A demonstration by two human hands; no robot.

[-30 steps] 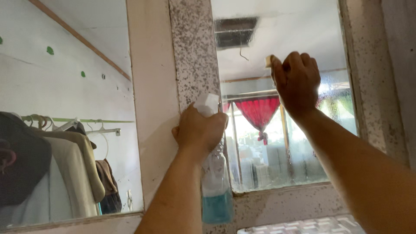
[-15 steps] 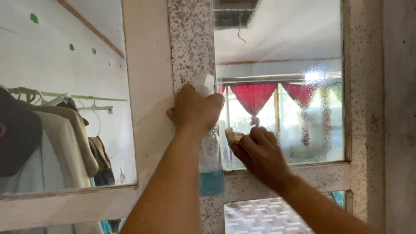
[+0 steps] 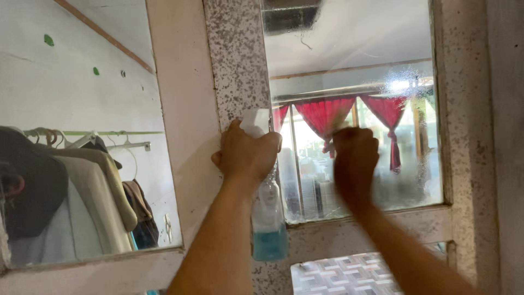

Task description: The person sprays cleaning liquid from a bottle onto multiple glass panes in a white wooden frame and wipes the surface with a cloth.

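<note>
Bottle: one clear spray bottle hangs down below the left hand's fingers. It has a white top just above those fingers.
What is in it: blue liquid sits at the bottom. The rest of the bottle looks see-through and not full.
Left hand: the left hand has its fingers curled tight around the neck of the bottle, pressed close together.
Right hand: the right hand is pushed against the glass pane, fingers bunched into a fist. It is blurry, so I cannot tell what the fingers pinch.
Hands: two, both the person's own.
Panes: two big ones. The one by the right fingers is spotty and foggy. The mirror pane is far to the left of the left fingers.
Frame: one white speckled post stands up just above the left fingers.
Curtains: three red curtain pieces show above the right fingers.
Clothes: some hang in the mirror, cut off at the left edge.
Hard to see: the bottle's neck is hidden by the fingers.
</note>
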